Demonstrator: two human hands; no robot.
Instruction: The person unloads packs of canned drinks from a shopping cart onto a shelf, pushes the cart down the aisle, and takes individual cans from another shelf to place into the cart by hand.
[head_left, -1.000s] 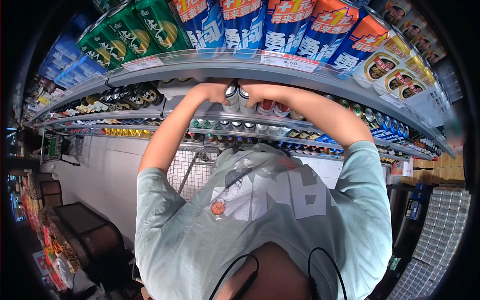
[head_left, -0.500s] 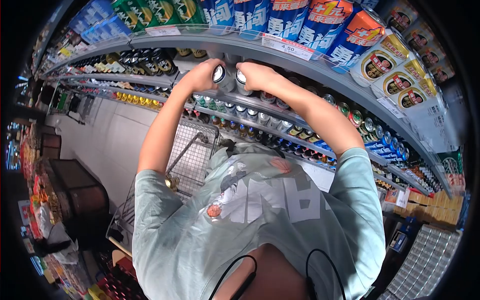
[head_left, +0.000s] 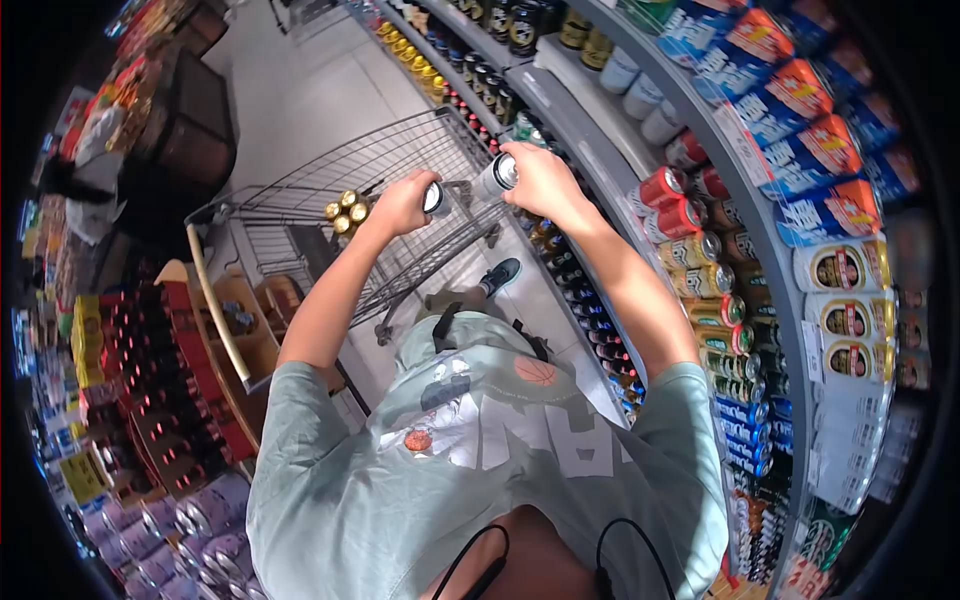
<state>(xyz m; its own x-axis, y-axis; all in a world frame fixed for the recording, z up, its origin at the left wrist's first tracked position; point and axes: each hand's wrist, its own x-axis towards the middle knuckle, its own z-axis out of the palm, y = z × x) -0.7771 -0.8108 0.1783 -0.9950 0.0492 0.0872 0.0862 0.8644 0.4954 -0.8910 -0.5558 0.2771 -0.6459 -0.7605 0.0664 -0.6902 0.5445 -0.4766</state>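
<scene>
My left hand is wrapped round a silver-grey drink can with its top towards me. In my right hand is another silver-grey drink can, tilted, a short way to the right. Both cans hang over the wire shopping cart, apart from each other. Several gold-topped cans sit together in the cart, left of my left hand. The labels on the held cans are too small to read.
A shelf with several rows of cans and bottles runs along the right. The cart's handle is at the left. Dark display bins stand beyond it, across the tiled aisle. My shoe is on the floor beside the cart.
My view and body have turned left, away from the shelf. Both hands have carried their cans from the shelf to over the cart.
</scene>
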